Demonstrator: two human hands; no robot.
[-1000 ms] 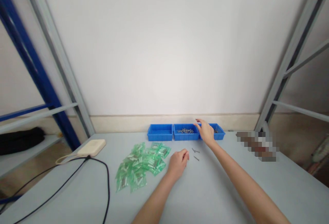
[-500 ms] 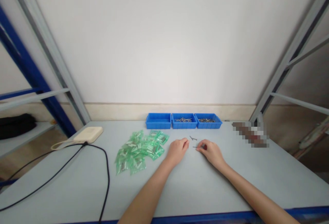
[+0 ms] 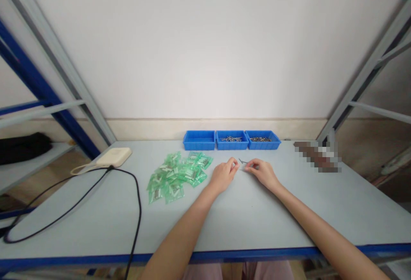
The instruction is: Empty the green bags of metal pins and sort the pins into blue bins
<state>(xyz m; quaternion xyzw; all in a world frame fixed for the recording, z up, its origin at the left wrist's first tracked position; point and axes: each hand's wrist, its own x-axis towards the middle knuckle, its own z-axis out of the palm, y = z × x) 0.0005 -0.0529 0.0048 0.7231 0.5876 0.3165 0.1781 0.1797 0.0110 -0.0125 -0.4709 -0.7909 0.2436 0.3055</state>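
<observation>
My left hand (image 3: 224, 174) is closed in a pinch above the table, to the right of the green packets; whatever its fingertips hold is hidden. Facing it, my right hand (image 3: 263, 174) pinches a thin screw (image 3: 241, 169), which points toward the left fingertips. Just beyond the two hands, loose dark screws (image 3: 242, 161) lie on the table. A pile of green plastic bags (image 3: 175, 176) with small metal pieces inside spreads out to the left of my left hand.
Three blue bins stand in a row by the wall: a left bin (image 3: 199, 146), a middle bin (image 3: 231, 146) with long silver screws, a right bin (image 3: 265, 146) with darker small parts. A white box (image 3: 114, 156) and black cables (image 3: 138, 203) are left; a pixelated object (image 3: 317, 156) lies right.
The view has tilted down, so the table's front edge and my legs show. Both hands remain pinched, with the right now a little nearer the left and the loose screws.
</observation>
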